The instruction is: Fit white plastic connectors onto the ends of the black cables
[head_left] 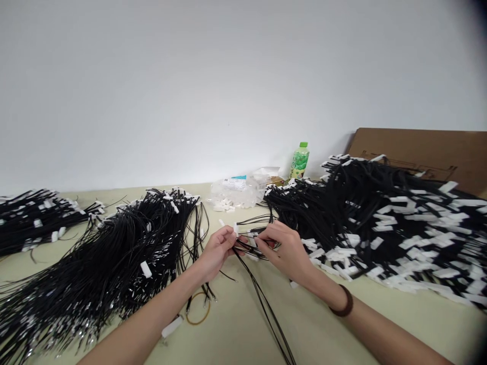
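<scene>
At the middle of a pale yellow-green surface [236, 324], holding a small bundle of thin black cables [252, 278] between both hands and facing a plain white wall [228, 91]. Clamping the thumb and fingers of the left hand [215, 253] on the bundle, just beside a small white tag [235, 228] sticking up. Bending the fingers of the right hand [287, 248] in close at the bundle's right side, thumb and index tips near together; not being able to tell whether pinching a cable there. Letting the bundle's long strands trail down toward the body. Wearing a brown band [344, 301] on the right wrist. Having a thin yellowish ring [198, 323] lying near the left forearm, and beyond that arm a large pile of black cables with silvery ends [114, 248]. Having, on the right, a wide heap of black cables thick with white tags [380, 228], in front of a brown cardboard piece [418, 149]. Seeing, past the hands, a crumpled clear plastic bag [238, 192] and, farther right, a green-capped bottle with a green label [299, 163].
</scene>
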`<state>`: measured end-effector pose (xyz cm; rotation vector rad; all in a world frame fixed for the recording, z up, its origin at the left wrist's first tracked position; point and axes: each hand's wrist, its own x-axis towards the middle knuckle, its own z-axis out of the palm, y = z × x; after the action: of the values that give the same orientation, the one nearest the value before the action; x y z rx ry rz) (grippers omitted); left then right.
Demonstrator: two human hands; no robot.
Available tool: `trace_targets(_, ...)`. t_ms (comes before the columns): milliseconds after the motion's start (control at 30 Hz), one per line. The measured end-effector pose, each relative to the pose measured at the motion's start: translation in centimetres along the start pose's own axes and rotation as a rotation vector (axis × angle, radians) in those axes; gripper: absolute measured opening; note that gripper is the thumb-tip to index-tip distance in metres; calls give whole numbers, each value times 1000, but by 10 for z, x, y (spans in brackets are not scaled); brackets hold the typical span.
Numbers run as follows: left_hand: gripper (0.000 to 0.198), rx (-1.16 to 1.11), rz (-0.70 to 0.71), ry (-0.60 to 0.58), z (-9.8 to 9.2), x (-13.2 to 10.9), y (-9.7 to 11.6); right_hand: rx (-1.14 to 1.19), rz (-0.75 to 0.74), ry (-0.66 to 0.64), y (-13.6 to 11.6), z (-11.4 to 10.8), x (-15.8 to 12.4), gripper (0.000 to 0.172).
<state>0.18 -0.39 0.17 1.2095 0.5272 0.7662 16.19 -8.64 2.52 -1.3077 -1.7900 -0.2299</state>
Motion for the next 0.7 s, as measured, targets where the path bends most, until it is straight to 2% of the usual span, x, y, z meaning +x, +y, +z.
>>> trace_targets(700, 31, 19, 2, -5, 0, 0, 0, 12, 37, 1, -2, -1, 1, 22)
